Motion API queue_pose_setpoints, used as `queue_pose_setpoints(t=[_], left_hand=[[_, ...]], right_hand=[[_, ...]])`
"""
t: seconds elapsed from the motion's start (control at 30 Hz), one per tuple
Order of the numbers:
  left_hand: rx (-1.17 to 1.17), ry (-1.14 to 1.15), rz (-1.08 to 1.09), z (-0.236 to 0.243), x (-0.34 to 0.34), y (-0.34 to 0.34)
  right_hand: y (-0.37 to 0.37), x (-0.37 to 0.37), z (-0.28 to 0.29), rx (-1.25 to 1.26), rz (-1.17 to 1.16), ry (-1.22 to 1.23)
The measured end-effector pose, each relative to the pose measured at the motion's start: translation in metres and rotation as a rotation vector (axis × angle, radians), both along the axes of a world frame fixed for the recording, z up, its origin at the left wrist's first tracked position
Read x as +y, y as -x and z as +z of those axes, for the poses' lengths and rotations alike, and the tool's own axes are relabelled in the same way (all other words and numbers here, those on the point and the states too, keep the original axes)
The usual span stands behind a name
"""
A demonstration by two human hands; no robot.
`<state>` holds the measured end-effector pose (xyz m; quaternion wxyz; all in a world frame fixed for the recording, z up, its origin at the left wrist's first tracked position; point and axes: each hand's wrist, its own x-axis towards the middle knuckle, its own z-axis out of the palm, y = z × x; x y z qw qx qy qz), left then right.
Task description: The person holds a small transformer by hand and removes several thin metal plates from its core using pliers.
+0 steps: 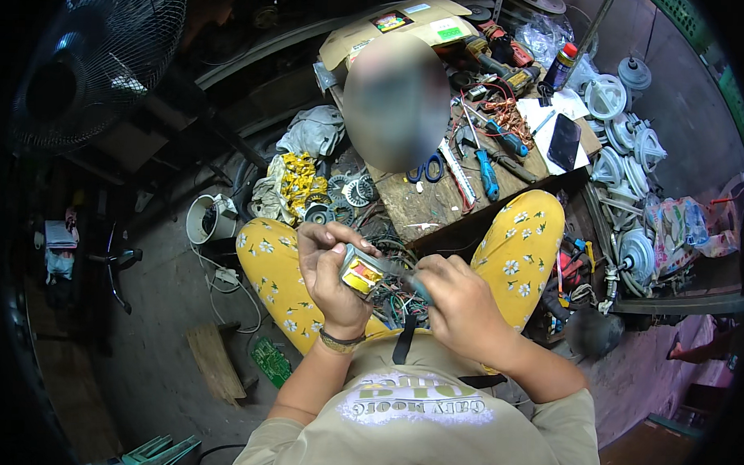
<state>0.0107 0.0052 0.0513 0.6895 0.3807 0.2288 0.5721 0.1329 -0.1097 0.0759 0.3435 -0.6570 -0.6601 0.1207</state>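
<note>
In my left hand [331, 284] is a small transformer [361, 275], with a grey metal core and yellow tape round its winding. The fingers and thumb wrap it above my lap. Close by on the right, my right hand [459, 305] is closed round the teal handle of a hand tool [422, 290]. Motion smears this tool, and its thin front part points at the transformer; whether it touches cannot be made out. Below and between both hands lies a heap of cut wires and small parts [398, 303].
A wooden work board [402, 205] ahead carries blue-handled scissors [426, 168], a blue screwdriver [486, 175], copper wire [511, 114] and a phone [564, 142]. White plastic pulleys [606, 97] pile up at right. Left are a fan [99, 59], a white bucket [210, 219] and a green circuit board [271, 362].
</note>
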Motion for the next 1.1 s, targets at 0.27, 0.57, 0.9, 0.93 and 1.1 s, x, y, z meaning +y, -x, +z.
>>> queue_pose_setpoints(t=[0.27,0.57,0.9,0.93,1.1], left_hand=[[-0.059,0.289,-0.166,-0.01,-0.008,-0.002],[-0.065,0.225,-0.111,-0.009,-0.012,-0.006],[-0.299,0.624,-0.314,-0.009,-0.006,-0.003],[-0.323,0.684,-0.348,-0.01,-0.004,-0.002],[-0.326,0.77,-0.323,-0.011,0.0,0.001]], right_hand=[[-0.003,0.02,-0.016,0.683,-0.096,-0.121],[0.014,0.031,-0.029,0.7,-0.068,-0.241],[0.002,0.017,-0.03,0.649,-0.078,-0.189],[-0.001,0.011,-0.027,0.599,-0.09,-0.168],[-0.015,-0.012,-0.008,0.143,-0.104,-0.075]])
